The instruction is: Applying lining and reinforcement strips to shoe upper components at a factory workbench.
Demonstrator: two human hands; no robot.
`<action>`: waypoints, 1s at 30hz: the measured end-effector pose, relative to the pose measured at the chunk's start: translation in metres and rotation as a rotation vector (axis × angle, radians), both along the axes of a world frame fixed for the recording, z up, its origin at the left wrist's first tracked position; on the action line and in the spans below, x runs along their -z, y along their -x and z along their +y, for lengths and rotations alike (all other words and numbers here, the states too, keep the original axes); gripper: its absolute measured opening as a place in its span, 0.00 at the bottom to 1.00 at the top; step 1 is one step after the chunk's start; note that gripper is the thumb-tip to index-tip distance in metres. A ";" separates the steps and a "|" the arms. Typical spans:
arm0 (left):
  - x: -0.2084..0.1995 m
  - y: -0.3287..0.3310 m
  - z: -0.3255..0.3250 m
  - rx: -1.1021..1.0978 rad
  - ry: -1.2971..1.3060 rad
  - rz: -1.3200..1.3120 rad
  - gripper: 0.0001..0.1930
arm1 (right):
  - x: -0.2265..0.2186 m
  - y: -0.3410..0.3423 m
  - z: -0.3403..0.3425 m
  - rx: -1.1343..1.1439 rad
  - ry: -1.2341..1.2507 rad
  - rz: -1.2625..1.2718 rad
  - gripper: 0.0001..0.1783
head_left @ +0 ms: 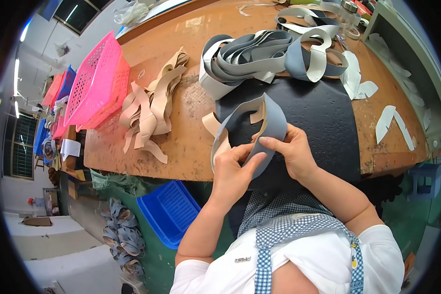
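A curved grey-blue strip [275,117] with a beige inner face is held up over a black mat [328,127]. My left hand [234,169] pinches its lower part between thumb and fingers. Close beside it, my right hand [293,149] grips the same strip, thumb on the outer face. A beige piece [210,123] sticks out at the strip's left side. Beyond the mat's far edge lies a pile of looped grey strips [255,54]. To the left, a heap of loose beige strips [154,108] rests on the wooden table [191,152].
A pink perforated basket [100,81] stands at the table's left edge. Below is a blue basket [169,213], near bundled strips [123,235] on the floor. White pattern pieces [394,125] lie at right beside a grey-green shelf [406,54]. A clear jar [347,14] stands behind.
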State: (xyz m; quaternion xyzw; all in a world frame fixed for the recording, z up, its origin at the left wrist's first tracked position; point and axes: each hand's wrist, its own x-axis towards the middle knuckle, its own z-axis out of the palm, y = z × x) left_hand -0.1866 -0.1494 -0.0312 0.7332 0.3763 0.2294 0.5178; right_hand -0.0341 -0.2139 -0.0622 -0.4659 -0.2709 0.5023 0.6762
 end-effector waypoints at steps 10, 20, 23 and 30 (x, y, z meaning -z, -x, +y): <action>0.004 -0.004 -0.002 -0.058 0.185 -0.162 0.13 | -0.007 -0.013 0.006 -0.041 0.095 0.170 0.19; 0.007 -0.004 0.007 -0.012 0.350 -0.115 0.11 | -0.009 -0.009 0.008 -0.027 0.147 0.118 0.14; 0.006 -0.005 0.007 0.002 0.404 -0.162 0.12 | -0.010 -0.009 0.009 -0.024 0.156 0.112 0.14; 0.008 -0.004 0.019 -0.071 0.601 -0.410 0.13 | -0.011 -0.010 0.012 -0.121 0.129 -0.038 0.16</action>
